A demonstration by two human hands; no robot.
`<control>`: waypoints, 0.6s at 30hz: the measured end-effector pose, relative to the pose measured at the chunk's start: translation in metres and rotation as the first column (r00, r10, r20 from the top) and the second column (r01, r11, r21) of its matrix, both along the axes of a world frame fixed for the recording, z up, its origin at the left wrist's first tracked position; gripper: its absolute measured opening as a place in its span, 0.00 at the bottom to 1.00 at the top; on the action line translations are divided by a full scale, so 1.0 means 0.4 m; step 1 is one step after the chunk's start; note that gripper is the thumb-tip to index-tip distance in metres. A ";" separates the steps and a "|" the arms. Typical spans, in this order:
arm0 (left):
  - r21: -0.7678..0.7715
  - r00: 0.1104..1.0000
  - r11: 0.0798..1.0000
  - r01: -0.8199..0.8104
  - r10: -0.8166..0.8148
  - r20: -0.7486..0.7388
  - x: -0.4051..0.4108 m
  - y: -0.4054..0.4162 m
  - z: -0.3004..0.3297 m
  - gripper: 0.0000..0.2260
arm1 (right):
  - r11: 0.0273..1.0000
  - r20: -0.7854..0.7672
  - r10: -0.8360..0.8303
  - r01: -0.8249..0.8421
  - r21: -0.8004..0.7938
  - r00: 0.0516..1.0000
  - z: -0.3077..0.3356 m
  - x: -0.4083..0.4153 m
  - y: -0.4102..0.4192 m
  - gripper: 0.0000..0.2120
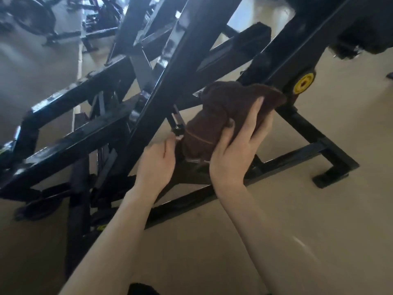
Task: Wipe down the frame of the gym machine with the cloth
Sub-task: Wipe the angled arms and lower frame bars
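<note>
Head view, cloth: dark brown cloth (221, 118), bunched, with a lighter seam line near its lower edge; held in front of the black frame (185, 67), by the diagonal beams at mid-picture. Contact with the metal cannot be told.
Head view, right hand: right hand (238, 150) grips the cloth from below and from the right; fingers curled round the bundle, fingertips on its upper fold.
Head view, left hand: left hand (158, 165) sits just left of the cloth's lower end, thumb and curled fingers at its edge. Whether they pinch the cloth or the small frame fitting beside it cannot be told.
Head view, frame: black painted beams crossing at angles, glossy in places; base legs stand on the floor (297, 231).
Head view, yellow cap: round yellow cap (303, 83) on a beam, up and right of the cloth.
Head view, background: other gym machines (32, 15) at upper left, blurred.
</note>
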State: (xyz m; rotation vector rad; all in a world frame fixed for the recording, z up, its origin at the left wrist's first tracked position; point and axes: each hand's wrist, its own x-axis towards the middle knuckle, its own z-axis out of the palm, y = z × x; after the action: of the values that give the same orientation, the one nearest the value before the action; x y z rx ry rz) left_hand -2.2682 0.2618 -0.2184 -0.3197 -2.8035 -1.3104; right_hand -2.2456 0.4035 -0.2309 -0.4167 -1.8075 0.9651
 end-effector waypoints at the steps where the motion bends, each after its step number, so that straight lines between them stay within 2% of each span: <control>1: -0.003 0.999 1.000 -0.026 0.026 0.039 0.006 -0.009 -0.023 0.17 | 1.000 0.015 0.027 -0.027 -0.009 1.000 -0.034 0.009 -0.027 0.27; 3: -0.012 0.999 0.999 -0.044 0.045 0.029 0.010 -0.017 -0.070 0.14 | 0.994 0.048 0.100 -0.098 -0.038 0.994 -0.102 0.031 -0.094 0.27; 7: -0.176 1.000 0.984 -0.016 0.020 0.021 -0.029 -0.018 -0.127 0.07 | 0.964 0.097 0.256 -0.246 -0.098 0.962 -0.207 0.067 -0.191 0.27; 11: -0.055 1.000 0.998 -0.020 0.019 -0.025 -0.020 -0.018 -0.129 0.06 | 0.933 0.038 0.341 -0.333 -0.136 0.939 -0.225 0.085 -0.166 0.29; 13: 0.067 0.999 0.997 -0.030 0.033 -0.039 -0.010 -0.014 -0.133 0.10 | 0.938 -0.004 0.315 -0.312 -0.153 0.949 -0.190 0.075 -0.124 0.27; 15: 0.205 0.996 0.978 -0.046 0.061 -0.066 -0.001 -0.013 -0.134 0.16 | 0.959 -0.107 0.217 -0.232 -0.165 0.970 -0.131 0.046 -0.085 0.27; 18: 0.230 0.995 0.972 -0.054 0.071 -0.065 0.001 -0.013 -0.139 0.23 | 0.981 -0.226 0.058 -0.097 -0.166 0.972 -0.074 0.001 -0.087 0.26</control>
State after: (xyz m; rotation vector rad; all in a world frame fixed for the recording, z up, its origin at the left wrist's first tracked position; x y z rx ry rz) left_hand -2.2676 0.2567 -0.2738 -0.2623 -2.5485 -1.5525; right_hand -2.2451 0.3687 -0.2605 -0.3350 -1.5537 1.1840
